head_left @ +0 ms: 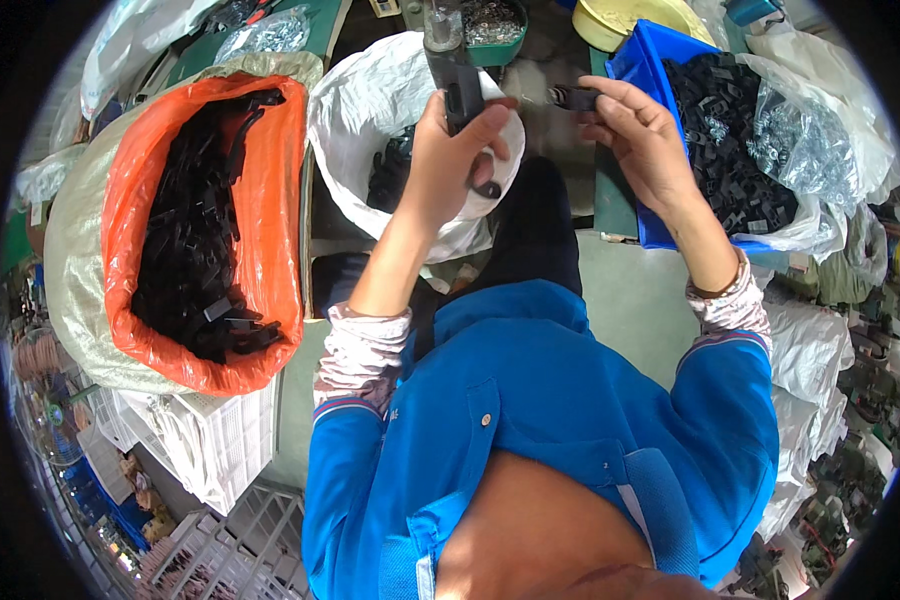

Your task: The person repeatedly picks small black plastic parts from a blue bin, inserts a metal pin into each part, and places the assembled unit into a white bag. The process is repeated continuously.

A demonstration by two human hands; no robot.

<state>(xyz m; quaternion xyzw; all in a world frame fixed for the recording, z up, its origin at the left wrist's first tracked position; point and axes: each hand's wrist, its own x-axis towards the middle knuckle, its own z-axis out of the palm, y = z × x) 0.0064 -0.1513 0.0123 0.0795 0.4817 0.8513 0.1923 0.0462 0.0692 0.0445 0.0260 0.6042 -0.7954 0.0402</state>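
Observation:
My left hand (440,160) is closed round a black plastic part (464,98). That part stands up against the lower end of a grey metal machine post (444,35); I cannot tell whether they touch. A rounded black end with a hole (488,190) shows below the fingers, perhaps belonging to the same part. To the right, my right hand (642,140) pinches a small black piece (575,98) between thumb and fingers, apart from the left hand. Under my left hand is a white sack (355,90) with black parts (392,170) inside.
On the left a large sack with an orange liner (270,200) holds many long black parts (185,230). At right, a blue bin (656,150) holds small black pieces (720,130) and a clear bag of metal parts (805,145). A yellow basin (600,25) and green tray (500,52) stand behind.

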